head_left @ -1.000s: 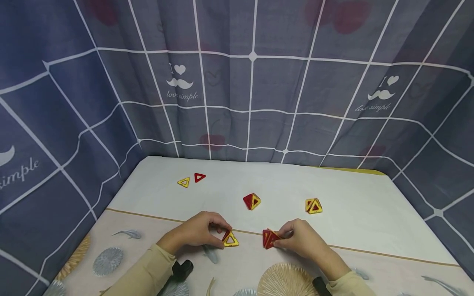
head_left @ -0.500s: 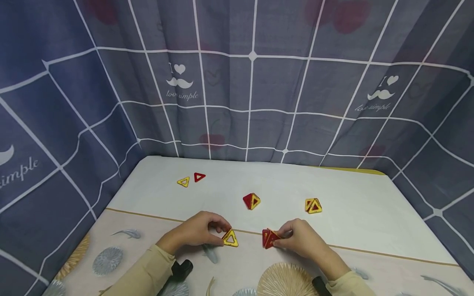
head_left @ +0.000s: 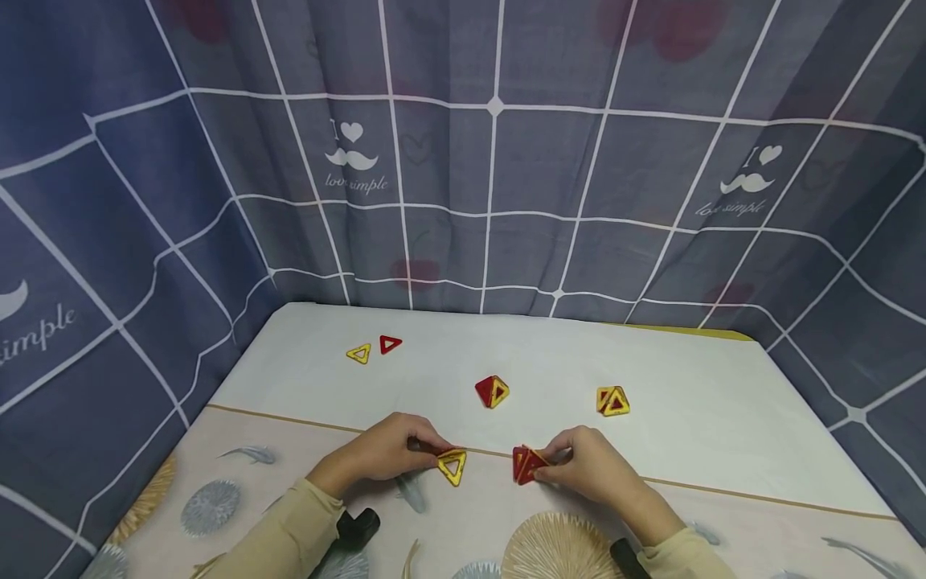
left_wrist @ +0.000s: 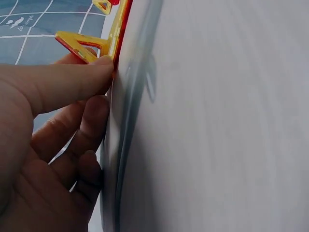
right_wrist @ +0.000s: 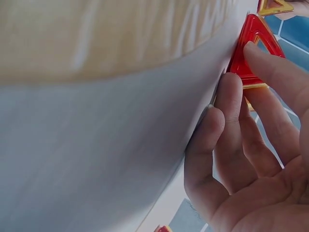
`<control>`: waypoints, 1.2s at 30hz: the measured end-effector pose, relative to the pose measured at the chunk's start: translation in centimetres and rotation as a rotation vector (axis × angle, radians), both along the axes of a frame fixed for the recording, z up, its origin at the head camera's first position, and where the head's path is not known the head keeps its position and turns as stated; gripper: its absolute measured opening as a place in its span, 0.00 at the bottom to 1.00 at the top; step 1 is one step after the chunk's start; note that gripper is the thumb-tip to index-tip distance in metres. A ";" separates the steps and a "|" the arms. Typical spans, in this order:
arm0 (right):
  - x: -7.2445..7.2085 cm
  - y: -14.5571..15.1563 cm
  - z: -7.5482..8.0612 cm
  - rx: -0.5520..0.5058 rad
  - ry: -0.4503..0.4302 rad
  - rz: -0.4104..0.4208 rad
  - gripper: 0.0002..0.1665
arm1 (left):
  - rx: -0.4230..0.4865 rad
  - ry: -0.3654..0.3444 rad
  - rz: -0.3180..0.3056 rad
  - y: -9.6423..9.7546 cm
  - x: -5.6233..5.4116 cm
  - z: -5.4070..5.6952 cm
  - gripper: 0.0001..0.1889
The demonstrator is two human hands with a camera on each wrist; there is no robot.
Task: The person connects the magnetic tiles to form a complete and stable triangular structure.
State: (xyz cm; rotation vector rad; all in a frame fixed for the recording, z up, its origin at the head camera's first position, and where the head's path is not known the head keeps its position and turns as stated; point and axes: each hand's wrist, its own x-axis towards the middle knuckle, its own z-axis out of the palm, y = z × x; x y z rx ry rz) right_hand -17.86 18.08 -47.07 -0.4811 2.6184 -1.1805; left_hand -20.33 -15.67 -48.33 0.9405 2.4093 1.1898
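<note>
In the head view my left hand (head_left: 394, 447) pinches a yellow triangular magnetic tile (head_left: 455, 480) near the table's front half. A second tile joins it along one edge; the left wrist view shows a yellow tile (left_wrist: 66, 38) tilted up from one lying flat, thumb on the joint. My right hand (head_left: 589, 468) holds a group of red triangular magnetic tiles (head_left: 530, 466) between thumb and fingers. From the right wrist, the thumb presses a red tile (right_wrist: 247, 33), and a yellow edge shows underneath. The two groups are apart.
Farther back on the white table (head_left: 694, 378) sit a red-and-yellow tile pyramid (head_left: 485, 392) and a mostly yellow one (head_left: 615, 407). A loose yellow triangle (head_left: 364, 359) and a loose red triangle (head_left: 383, 350) lie at back left. A checked curtain (head_left: 535, 177) surrounds the table.
The yellow tile in my left hand has turned from point up to point down, and the red beside it is now out of sight. My right hand stays in place.
</note>
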 end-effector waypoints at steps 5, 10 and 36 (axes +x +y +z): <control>0.1 0.1 0.0 -0.004 0.010 0.003 0.08 | -0.037 0.001 0.020 0.1 0.0 0.1 0.14; 0.1 0.0 0.0 0.003 0.006 -0.009 0.08 | -0.062 -0.003 0.046 0.2 0.0 0.1 0.13; 0.2 -0.8 3.3 -0.010 0.114 -0.034 0.22 | -0.064 0.010 0.065 0.1 0.0 -0.1 0.11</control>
